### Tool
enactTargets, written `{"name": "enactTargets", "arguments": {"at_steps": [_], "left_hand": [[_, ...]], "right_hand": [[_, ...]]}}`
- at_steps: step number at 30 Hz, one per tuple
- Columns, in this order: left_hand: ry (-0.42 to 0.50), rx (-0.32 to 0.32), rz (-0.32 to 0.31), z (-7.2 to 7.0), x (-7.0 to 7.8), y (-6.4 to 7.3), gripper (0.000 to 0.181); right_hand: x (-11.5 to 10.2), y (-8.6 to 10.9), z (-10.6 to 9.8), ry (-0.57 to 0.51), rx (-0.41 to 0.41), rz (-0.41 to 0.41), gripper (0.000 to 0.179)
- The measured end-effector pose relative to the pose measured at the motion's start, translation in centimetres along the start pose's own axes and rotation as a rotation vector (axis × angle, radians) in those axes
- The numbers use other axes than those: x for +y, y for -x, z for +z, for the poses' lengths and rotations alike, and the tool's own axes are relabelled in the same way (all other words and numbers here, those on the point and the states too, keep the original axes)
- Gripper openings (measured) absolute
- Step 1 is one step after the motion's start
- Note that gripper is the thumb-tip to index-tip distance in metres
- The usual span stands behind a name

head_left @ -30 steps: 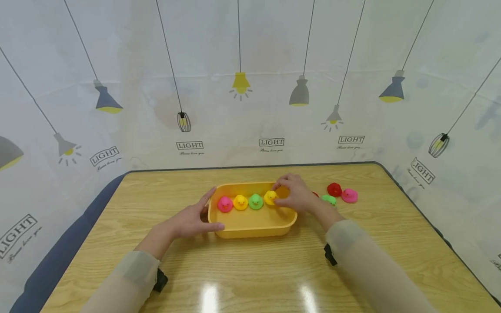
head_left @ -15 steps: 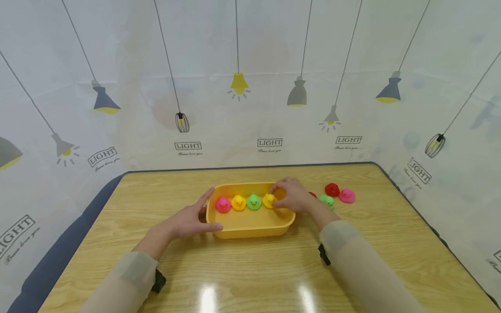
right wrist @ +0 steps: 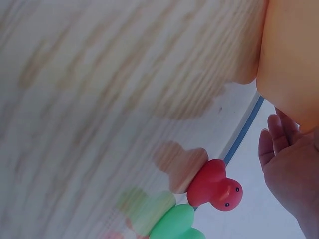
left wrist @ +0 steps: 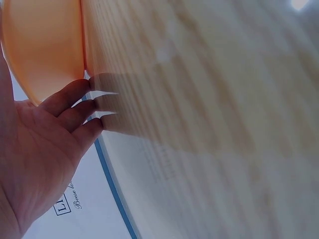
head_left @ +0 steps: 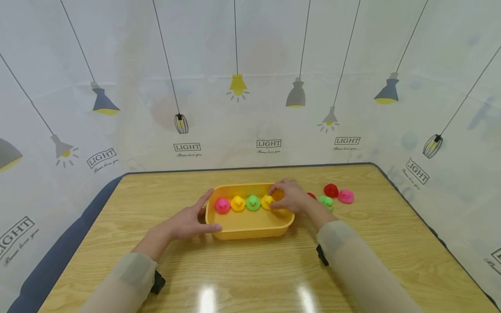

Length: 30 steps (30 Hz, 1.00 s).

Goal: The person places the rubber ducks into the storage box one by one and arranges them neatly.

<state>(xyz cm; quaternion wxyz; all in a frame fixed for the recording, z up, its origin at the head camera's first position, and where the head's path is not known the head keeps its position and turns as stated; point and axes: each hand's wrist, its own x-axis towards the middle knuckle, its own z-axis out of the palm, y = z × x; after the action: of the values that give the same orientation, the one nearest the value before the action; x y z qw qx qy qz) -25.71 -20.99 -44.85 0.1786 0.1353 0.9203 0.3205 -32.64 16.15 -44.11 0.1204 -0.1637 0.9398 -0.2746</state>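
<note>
Toy ducks (head_left: 253,203) stand four in a row inside a tub (head_left: 250,234) near the middle of a table (head_left: 235,269). Behind rises a pale sheet (head_left: 213,52), cut off at the top and sides, creased and printed with hanging lamps and lettering. The table's near side lies out of frame; its surface is glossy and wood-grained, with dark trim along the far edge. Pale sleeves (head_left: 364,265), also cropped, enter from below. The tub is smooth, yellow-orange and oblong, with rounded corners and a thin rim; its floor shows between the row and the near wall.

The left hand (head_left: 188,221) spans the tub's left end, fingers extended against the outside, thumb at the near rim. The right hand (head_left: 291,198) reaches over the opposite end and pinches the rightmost yellow duck (head_left: 267,201), whose right side the fingers cover; in the right wrist view, the tub wall hides the fingertips. Outside the tub, beyond the right wrist, lie a pink duck (head_left: 346,196), a green duck (head_left: 325,203) and a red duck (head_left: 331,190); another red duck (head_left: 311,195) is mostly hidden behind the wrist. All are smooth and rounded.
</note>
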Motion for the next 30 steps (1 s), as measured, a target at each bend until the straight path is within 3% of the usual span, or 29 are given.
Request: {"name": "enactTargets", "arguments": {"at_steps": [19,30], "left_hand": [[-0.002,0.002,-0.002,0.02,0.13,0.15,0.125],[0.002,0.005,-0.011,0.06,0.11,0.11,0.124]], "right_hand": [[-0.5,0.38,-0.04,-0.02,-0.011,0.016,0.033],[-0.31,0.51,0.09,-0.03,0.003,-0.021,0.035]]}}
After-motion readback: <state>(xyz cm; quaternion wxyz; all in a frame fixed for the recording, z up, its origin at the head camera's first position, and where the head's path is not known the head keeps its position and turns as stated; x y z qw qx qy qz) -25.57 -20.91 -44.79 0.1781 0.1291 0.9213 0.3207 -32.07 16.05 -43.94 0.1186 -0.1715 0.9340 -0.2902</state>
